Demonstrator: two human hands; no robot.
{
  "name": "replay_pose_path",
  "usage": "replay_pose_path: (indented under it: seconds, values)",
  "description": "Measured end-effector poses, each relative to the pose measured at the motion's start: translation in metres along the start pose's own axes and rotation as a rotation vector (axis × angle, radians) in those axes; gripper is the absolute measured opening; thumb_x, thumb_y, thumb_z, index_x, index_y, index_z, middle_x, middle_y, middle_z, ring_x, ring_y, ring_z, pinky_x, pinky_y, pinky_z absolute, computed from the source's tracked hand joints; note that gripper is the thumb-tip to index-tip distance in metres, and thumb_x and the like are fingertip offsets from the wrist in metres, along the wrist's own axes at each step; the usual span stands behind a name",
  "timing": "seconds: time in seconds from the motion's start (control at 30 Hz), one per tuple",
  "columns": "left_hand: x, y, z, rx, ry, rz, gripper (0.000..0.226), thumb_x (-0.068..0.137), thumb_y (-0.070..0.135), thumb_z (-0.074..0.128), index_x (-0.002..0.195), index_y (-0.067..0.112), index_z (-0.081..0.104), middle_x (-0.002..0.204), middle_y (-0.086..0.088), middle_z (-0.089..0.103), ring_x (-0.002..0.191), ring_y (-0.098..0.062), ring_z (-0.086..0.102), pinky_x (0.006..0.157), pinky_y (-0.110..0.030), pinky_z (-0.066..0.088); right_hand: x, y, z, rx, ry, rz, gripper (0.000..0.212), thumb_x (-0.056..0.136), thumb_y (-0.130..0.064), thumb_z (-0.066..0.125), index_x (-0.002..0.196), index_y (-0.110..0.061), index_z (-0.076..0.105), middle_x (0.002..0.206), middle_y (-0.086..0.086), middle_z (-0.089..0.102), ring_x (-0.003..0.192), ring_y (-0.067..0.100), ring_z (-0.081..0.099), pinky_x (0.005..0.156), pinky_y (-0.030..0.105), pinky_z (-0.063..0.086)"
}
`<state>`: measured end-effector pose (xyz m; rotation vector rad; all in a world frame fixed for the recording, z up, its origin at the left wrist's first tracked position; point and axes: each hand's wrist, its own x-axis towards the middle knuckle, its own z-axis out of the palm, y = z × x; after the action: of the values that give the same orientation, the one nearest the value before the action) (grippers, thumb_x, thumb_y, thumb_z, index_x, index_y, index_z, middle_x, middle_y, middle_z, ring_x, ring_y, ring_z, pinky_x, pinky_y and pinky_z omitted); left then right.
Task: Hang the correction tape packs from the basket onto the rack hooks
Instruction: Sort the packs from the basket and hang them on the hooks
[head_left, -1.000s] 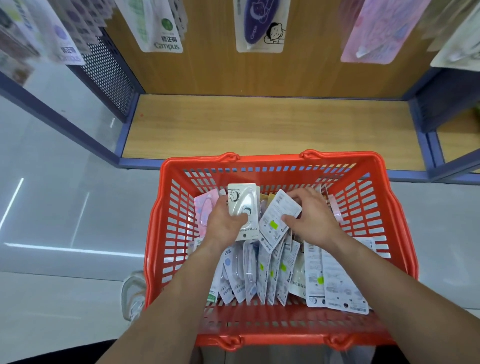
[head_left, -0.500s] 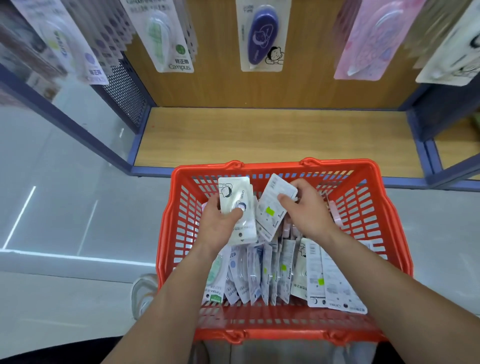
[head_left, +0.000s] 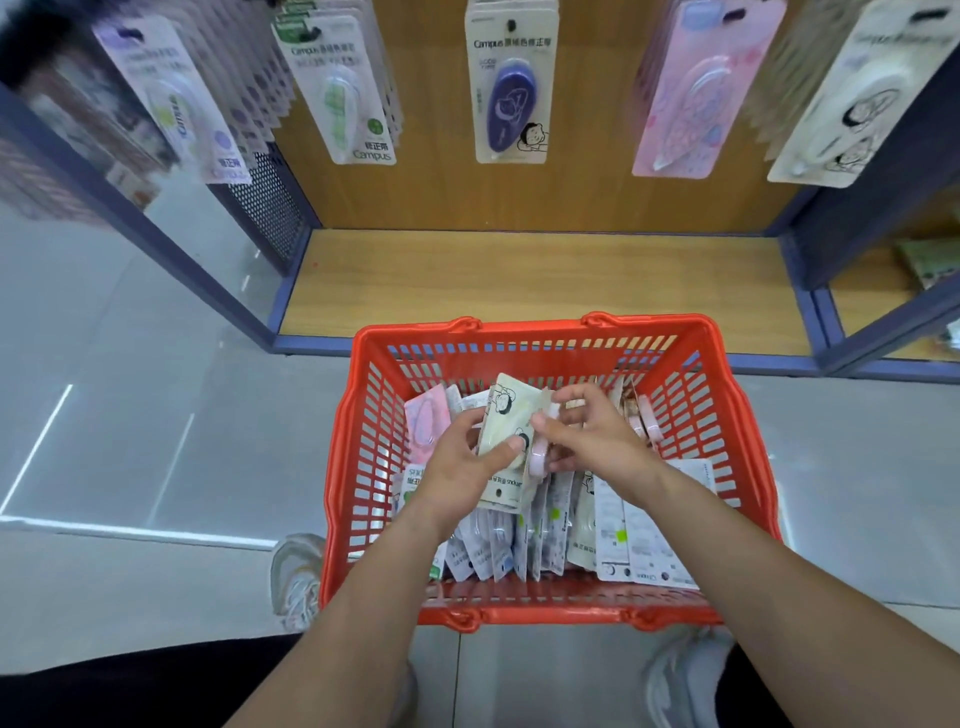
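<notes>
My left hand (head_left: 457, 462) pinches a cream pack (head_left: 506, 441) upright above the red basket (head_left: 363, 467), thumb across its face. My right hand (head_left: 587, 441) grips a pink pack (head_left: 537, 460) beside it. I'd square both so their hang-holes align before lifting to the hooks.

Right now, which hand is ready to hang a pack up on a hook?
Probably the left hand: it already grips the cream pack, lifted above the red basket. The right hand is pinching another pack beside it.
</notes>
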<state>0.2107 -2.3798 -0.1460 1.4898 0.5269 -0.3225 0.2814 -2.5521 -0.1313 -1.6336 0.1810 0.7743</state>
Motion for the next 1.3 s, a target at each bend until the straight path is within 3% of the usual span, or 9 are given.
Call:
replay_pose_path:
  seconds: [0.13, 0.23, 0.43, 0.53, 0.63, 0.77, 0.97, 1.13, 1.3]
  values:
    - [0.007, 0.001, 0.003, -0.007, -0.023, 0.000, 0.044, 0.090, 0.019, 0.079, 0.130, 0.025, 0.061, 0.116, -0.002, 0.076, 0.105, -0.017, 0.074, 0.097, -0.040, 0.058, 0.008, 0.009, -0.004, -0.159, 0.021, 0.026, 0.059, 0.083, -0.039, 0.084, 0.127, -0.031, 0.045, 0.074, 0.005, 0.061, 0.056, 0.015, 0.060, 0.053, 0.032, 0.055]
    - [0.014, 0.000, 0.002, -0.014, -0.041, -0.014, 0.046, 0.089, 0.016, 0.080, 0.130, 0.024, 0.061, 0.115, -0.004, 0.076, 0.104, -0.022, 0.074, 0.097, -0.045, 0.058, 0.020, 0.013, -0.009, -0.264, 0.063, 0.043, 0.051, 0.078, -0.057, 0.082, 0.107, -0.024, 0.056, 0.061, -0.004, 0.062, 0.055, 0.013, 0.057, 0.057, 0.034, 0.053]
    - [0.024, -0.004, 0.002, 0.076, -0.056, -0.033, 0.046, 0.090, 0.013, 0.077, 0.132, 0.026, 0.063, 0.112, -0.002, 0.077, 0.100, -0.020, 0.075, 0.092, -0.048, 0.060, 0.032, 0.017, -0.017, -0.613, 0.190, 0.075, 0.083, 0.053, -0.097, 0.060, 0.080, -0.019, 0.053, 0.075, -0.008, 0.063, 0.071, 0.015, 0.061, 0.065, 0.035, 0.042]
    - [0.028, -0.004, -0.004, 0.093, -0.040, -0.044, 0.044, 0.090, 0.011, 0.076, 0.131, 0.024, 0.064, 0.111, -0.001, 0.077, 0.099, -0.021, 0.075, 0.092, -0.048, 0.060, 0.028, 0.010, -0.023, -0.638, 0.075, 0.038, 0.077, 0.068, -0.087, 0.066, 0.070, -0.011, 0.050, 0.064, -0.005, 0.048, 0.058, 0.015, 0.048, 0.063, 0.035, 0.033]
    - [0.027, -0.002, -0.012, 0.076, -0.057, -0.059, 0.044, 0.090, 0.009, 0.077, 0.130, 0.023, 0.064, 0.109, 0.002, 0.078, 0.097, -0.017, 0.076, 0.085, -0.037, 0.061, 0.026, 0.008, -0.027, -0.479, -0.096, -0.031, 0.055, 0.073, -0.055, 0.086, 0.107, -0.017, 0.064, 0.099, -0.008, 0.064, 0.088, 0.013, 0.064, 0.080, 0.036, 0.051]
    - [0.023, 0.004, -0.018, 0.075, -0.115, -0.091, 0.045, 0.089, 0.009, 0.078, 0.128, 0.021, 0.060, 0.113, -0.002, 0.077, 0.097, -0.018, 0.076, 0.079, -0.030, 0.060, 0.023, 0.004, -0.027, -0.361, -0.122, -0.066, 0.085, 0.066, -0.025, 0.096, 0.139, -0.032, 0.053, 0.114, -0.002, 0.063, 0.106, 0.015, 0.068, 0.096, 0.043, 0.057]
    - [0.016, 0.014, -0.026, 0.109, -0.156, -0.097, 0.044, 0.088, 0.013, 0.080, 0.127, 0.021, 0.062, 0.114, -0.008, 0.077, 0.101, -0.026, 0.076, 0.095, -0.048, 0.058, 0.015, -0.003, -0.028, -0.381, -0.097, -0.134, 0.050, 0.067, -0.025, 0.096, 0.108, -0.022, 0.067, 0.101, -0.008, 0.068, 0.091, 0.016, 0.071, 0.081, 0.041, 0.061]
    - [0.008, 0.028, -0.030, 0.113, -0.220, -0.105, 0.049, 0.085, 0.012, 0.082, 0.129, 0.022, 0.064, 0.119, -0.011, 0.074, 0.103, -0.029, 0.075, 0.093, -0.050, 0.060, 0.010, -0.013, -0.037, -0.342, -0.039, -0.178, 0.043, 0.069, -0.027, 0.094, 0.099, -0.021, 0.065, 0.091, 0.001, 0.074, 0.065, 0.010, 0.070, 0.060, 0.033, 0.053]
    - [-0.002, 0.044, -0.030, 0.163, -0.282, -0.087, 0.042, 0.080, 0.013, 0.086, 0.118, 0.026, 0.074, 0.121, -0.011, 0.074, 0.109, -0.027, 0.073, 0.097, -0.047, 0.058, -0.002, -0.021, -0.034, -0.328, -0.145, -0.177, 0.037, 0.078, -0.029, 0.089, 0.097, -0.024, 0.057, 0.089, 0.000, 0.074, 0.067, 0.006, 0.067, 0.058, 0.028, 0.047]
